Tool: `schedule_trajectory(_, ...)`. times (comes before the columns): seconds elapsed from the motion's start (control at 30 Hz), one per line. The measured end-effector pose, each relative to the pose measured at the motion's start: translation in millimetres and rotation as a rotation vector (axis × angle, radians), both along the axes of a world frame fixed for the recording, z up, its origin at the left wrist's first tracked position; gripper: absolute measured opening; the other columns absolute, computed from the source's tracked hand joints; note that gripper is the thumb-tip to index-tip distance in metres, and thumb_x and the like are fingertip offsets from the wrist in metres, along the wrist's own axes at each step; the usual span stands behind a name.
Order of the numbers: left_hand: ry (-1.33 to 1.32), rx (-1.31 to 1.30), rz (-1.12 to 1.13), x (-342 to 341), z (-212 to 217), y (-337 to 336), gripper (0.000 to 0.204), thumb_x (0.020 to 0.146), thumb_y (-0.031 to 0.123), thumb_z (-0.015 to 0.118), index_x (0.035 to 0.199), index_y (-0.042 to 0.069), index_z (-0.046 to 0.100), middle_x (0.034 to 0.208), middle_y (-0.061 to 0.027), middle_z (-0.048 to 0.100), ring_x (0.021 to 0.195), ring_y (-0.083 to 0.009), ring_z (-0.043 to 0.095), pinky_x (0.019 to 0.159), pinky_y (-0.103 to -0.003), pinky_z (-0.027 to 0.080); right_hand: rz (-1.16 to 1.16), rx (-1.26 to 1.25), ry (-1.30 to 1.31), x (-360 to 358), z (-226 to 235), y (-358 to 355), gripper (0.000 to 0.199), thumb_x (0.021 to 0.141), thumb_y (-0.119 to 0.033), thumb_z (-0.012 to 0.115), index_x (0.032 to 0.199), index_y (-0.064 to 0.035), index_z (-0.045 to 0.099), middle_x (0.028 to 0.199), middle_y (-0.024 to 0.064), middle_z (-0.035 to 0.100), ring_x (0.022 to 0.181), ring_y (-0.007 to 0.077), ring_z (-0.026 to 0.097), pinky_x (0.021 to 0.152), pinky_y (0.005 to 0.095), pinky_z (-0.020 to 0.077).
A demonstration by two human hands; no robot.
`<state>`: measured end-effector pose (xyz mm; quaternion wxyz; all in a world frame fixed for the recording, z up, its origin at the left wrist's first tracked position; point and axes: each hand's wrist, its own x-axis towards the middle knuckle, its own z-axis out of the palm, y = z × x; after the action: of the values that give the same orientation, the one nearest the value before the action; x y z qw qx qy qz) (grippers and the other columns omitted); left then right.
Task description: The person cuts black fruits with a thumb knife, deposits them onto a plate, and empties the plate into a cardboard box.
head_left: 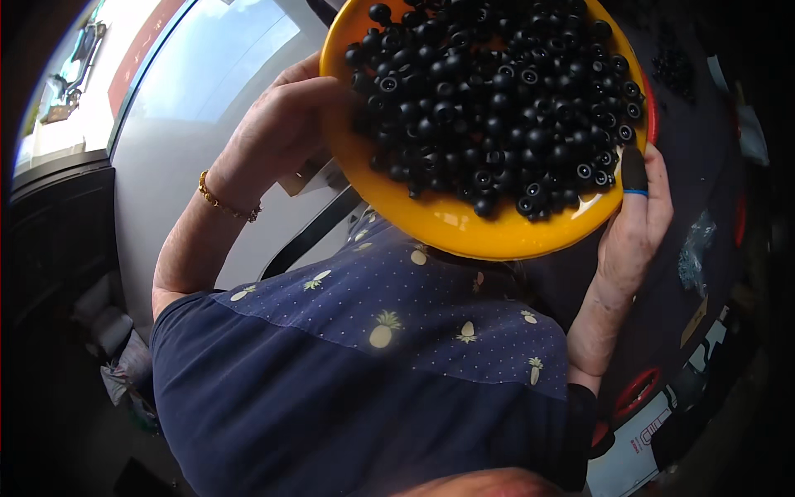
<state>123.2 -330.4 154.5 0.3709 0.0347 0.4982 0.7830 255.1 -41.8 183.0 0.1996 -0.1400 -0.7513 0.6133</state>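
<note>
A shallow yellow basin (464, 236) fills the upper middle of the view, tilted toward me. Inside lie many small round black pieces (497, 108), several showing a pale ring around a hole. My left hand (277, 124), with a gold-coloured bracelet at its wrist, grips the basin's left rim; some of its fingertips are hidden or blurred there. On the opposite rim my right hand (629, 228) is closed, a black cover (635, 170) with a blue edge on one digit. A red rim (652, 108) shows just behind the basin at the right.
A pale glossy surface (178, 166) lies at the left, beside a bright opening (83, 74). To the right, a dark surface holds a crumpled clear plastic bag (696, 248). A red ring-shaped thing (636, 391) and a white printed box (633, 451) are lower right. White bags (128, 364) sit lower left.
</note>
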Motion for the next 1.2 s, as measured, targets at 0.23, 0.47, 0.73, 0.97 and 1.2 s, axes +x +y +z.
schedule_trajectory(0.23, -0.038, -0.015, 0.247, 72.9, -13.0, -55.8, 0.036, 0.080, -0.002, 0.048, 0.116, -0.002, 0.048, 0.100, -0.0098, 0.058, 0.089, -0.0155, 0.059, 0.084, -0.030, 0.049, 0.318, 0.039, -0.138, 12.9, 22.8, -14.4, 0.029, 0.094, -0.009, 0.039, 0.118, -0.0038, 0.054, 0.104, 0.0052, 0.058, 0.094, 0.0138, 0.057, 0.078, 0.0255, 0.0463)
schedule_trajectory(0.47, -0.141, -0.201, 0.489, 68.7, -108.1, -136.7, 0.039, 0.075, -0.006, 0.048, 0.113, -0.001, 0.049, 0.100, -0.0078, 0.058, 0.090, -0.0161, 0.057, 0.084, -0.029, 0.047, 0.430, -0.006, -0.289, 3.0, 13.8, 2.3, 0.032, 0.086, 0.000, 0.040, 0.113, -0.0045, 0.056, 0.100, 0.0045, 0.058, 0.088, 0.0119, 0.059, 0.072, 0.0239, 0.0476)
schedule_trajectory(0.73, -0.222, -0.172, 0.490, 78.4, -173.1, -195.6, 0.040, 0.074, -0.006, 0.048, 0.113, 0.000, 0.050, 0.103, -0.0060, 0.058, 0.093, -0.0156, 0.056, 0.086, -0.029, 0.046, 0.388, 0.008, -0.424, -11.6, 24.4, -33.1, 0.023, 0.089, -0.004, 0.045, 0.106, -0.0043, 0.060, 0.095, 0.0045, 0.059, 0.084, 0.0106, 0.059, 0.071, 0.0232, 0.0476)
schedule_trajectory(0.97, -0.233, -0.185, 0.497, 49.8, -213.7, -214.9, 0.040, 0.073, -0.008, 0.048, 0.111, 0.000, 0.052, 0.099, -0.0070, 0.059, 0.088, -0.0161, 0.058, 0.083, -0.030, 0.047, 0.403, 0.024, -0.480, -7.7, 0.4, -24.9, 0.023, 0.090, -0.007, 0.044, 0.106, -0.0027, 0.060, 0.093, 0.0055, 0.061, 0.082, 0.0115, 0.060, 0.069, 0.0226, 0.0472)
schedule_trajectory(1.2, -0.051, -0.374, 0.502, 10.8, -204.1, -257.2, 0.040, 0.073, -0.006, 0.049, 0.111, 0.002, 0.054, 0.093, -0.0048, 0.060, 0.080, -0.0144, 0.059, 0.075, -0.027, 0.050, 0.344, 0.012, -0.447, 6.8, -2.6, -59.7, 0.024, 0.092, -0.012, 0.044, 0.107, -0.0014, 0.060, 0.091, 0.0059, 0.061, 0.080, 0.0123, 0.061, 0.067, 0.0219, 0.0469)
